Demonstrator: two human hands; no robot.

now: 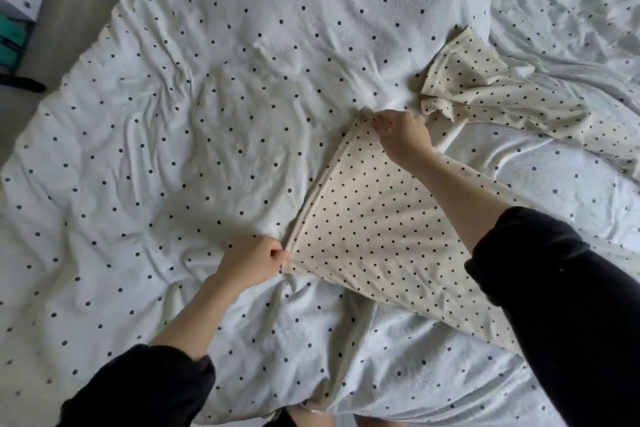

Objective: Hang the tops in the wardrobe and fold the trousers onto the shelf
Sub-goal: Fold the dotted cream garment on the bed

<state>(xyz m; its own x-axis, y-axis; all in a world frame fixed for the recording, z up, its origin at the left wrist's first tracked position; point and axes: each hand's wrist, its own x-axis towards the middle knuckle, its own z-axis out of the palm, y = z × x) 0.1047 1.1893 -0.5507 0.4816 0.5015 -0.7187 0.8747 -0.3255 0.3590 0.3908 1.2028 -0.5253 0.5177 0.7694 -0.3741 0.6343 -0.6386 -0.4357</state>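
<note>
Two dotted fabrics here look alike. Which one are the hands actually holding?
The cream dotted garment, not the white dotted duvet beneath. The left hand and right hand each pinch a corner of its straight edge.

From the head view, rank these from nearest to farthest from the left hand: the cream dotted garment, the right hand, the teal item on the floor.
1. Cream dotted garment: pinched by the left hand.
2. Right hand: up and right, on the same edge.
3. Teal item: far upper left, off the bed.
</note>
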